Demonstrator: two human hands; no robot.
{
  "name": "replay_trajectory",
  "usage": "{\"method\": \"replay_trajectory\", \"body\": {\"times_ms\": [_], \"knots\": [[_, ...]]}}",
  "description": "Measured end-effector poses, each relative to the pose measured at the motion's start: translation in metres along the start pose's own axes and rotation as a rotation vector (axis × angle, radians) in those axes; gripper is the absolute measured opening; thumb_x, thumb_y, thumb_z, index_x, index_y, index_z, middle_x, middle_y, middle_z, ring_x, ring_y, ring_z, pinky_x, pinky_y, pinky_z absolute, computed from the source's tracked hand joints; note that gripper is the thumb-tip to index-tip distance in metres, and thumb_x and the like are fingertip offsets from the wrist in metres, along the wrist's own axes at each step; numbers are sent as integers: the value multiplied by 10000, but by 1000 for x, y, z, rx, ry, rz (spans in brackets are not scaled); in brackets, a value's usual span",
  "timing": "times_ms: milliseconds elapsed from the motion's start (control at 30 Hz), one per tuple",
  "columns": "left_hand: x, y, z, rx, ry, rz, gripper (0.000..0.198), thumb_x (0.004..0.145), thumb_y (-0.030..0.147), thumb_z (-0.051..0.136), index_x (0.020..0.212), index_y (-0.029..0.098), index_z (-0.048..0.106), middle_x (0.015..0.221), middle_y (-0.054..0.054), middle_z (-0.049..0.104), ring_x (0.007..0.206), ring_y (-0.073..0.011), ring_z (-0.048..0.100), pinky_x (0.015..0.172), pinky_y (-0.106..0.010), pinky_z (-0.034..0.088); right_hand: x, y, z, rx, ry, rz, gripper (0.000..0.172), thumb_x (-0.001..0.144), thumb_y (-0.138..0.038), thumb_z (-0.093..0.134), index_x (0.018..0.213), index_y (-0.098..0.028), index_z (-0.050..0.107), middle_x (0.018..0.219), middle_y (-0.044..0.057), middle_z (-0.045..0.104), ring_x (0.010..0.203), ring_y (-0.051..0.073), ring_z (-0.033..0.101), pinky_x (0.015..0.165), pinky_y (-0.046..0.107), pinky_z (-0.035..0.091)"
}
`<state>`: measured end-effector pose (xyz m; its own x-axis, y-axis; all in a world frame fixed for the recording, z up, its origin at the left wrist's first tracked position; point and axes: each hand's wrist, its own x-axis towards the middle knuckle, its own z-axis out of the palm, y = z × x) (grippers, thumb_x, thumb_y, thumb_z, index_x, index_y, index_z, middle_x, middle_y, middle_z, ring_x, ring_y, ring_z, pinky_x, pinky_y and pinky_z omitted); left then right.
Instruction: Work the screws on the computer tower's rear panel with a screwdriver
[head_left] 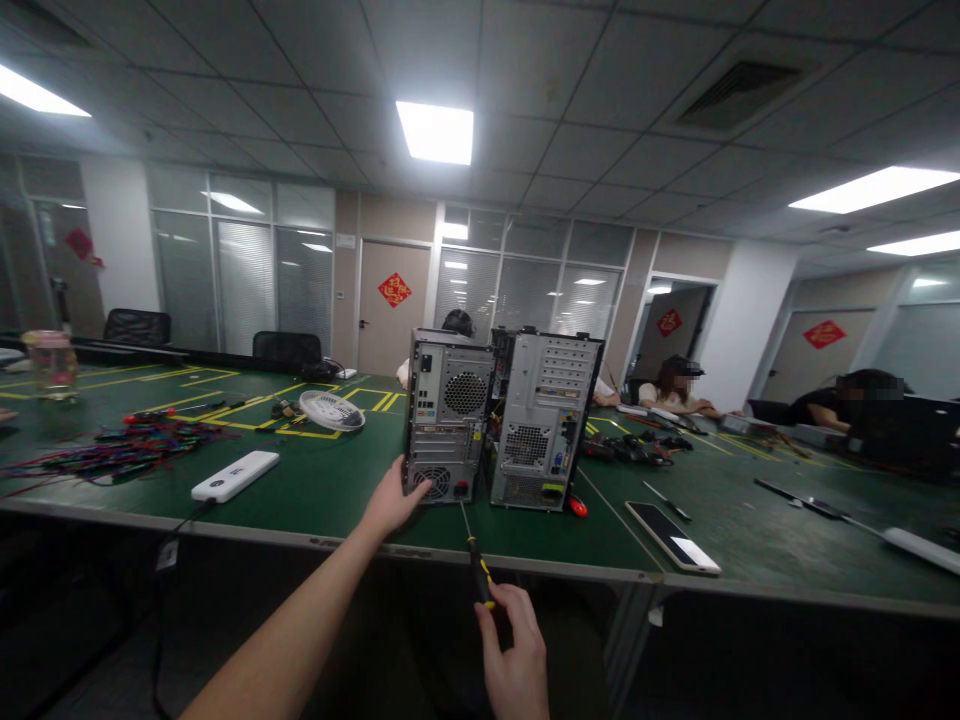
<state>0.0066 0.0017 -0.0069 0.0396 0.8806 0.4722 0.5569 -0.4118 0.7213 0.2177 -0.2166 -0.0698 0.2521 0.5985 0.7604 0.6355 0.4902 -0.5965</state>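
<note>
A computer case [450,425] stands upright near the table's front edge, its back panel with fan grilles and ports facing me. My left hand [394,500] rests against its lower left corner, thumb on the back panel and the other fingers around the side, partly hidden. Below it, my right hand [512,645] grips the black and yellow handle of a screwdriver [480,570]. The shaft points up and away from me, its tip close to the case's bottom edge; whether it touches I cannot tell. Just to the right stands a second computer case [544,420], also back side toward me.
Left on the green table [330,500] lie a white power strip [236,476], a tangle of thin wires [135,445] and a round white grille [332,410]. To the right are a phone [671,537] and another screwdriver [667,501]. Several people sit beyond.
</note>
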Motion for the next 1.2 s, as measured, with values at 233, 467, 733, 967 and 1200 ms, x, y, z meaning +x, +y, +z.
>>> {"method": "replay_trajectory", "body": {"times_ms": [233, 467, 733, 967, 1200], "knots": [[-2, 4, -2, 13, -12, -19, 801, 901, 580, 652, 1520, 127, 421, 1492, -214, 592, 1389, -328, 577, 1159, -431, 431, 1, -2, -1, 11, -7, 3, 199, 1034, -374, 588, 1041, -245, 740, 1045, 81, 693, 948, 226, 724, 842, 311, 588], [-1, 4, -2, -3, -9, 1, 783, 896, 584, 657, 1503, 139, 438, 1485, -212, 598, 1371, -322, 592, 1151, -430, 436, 2, -4, -1, 20, 0, 8, 189, 1025, -382, 607, 1021, -244, 737, 1000, 69, 708, 923, 224, 726, 825, 306, 589], [-3, 10, -6, 14, -25, -26, 796, 901, 582, 647, 1517, 130, 424, 1504, -207, 583, 1375, -334, 581, 1158, -428, 428, 3, -6, -3, 13, -2, 7, 210, 1031, -389, 595, 1016, -236, 738, 1000, 75, 707, 919, 227, 724, 823, 312, 590], [-2, 6, -4, 1, -13, -14, 790, 902, 585, 659, 1521, 149, 431, 1492, -197, 597, 1374, -325, 587, 1148, -421, 435, 2, -6, -1, 26, 2, 21, 262, 1041, -423, 574, 1024, -231, 752, 1021, 89, 702, 930, 231, 718, 834, 322, 589], [-2, 6, -4, -11, -16, 10, 771, 906, 552, 666, 1513, 137, 435, 1469, -202, 613, 1370, -309, 593, 1154, -417, 431, 2, -5, -1, 29, -9, 43, 271, 1037, -451, 583, 1016, -232, 741, 1006, 82, 705, 933, 232, 718, 833, 320, 584]]}}
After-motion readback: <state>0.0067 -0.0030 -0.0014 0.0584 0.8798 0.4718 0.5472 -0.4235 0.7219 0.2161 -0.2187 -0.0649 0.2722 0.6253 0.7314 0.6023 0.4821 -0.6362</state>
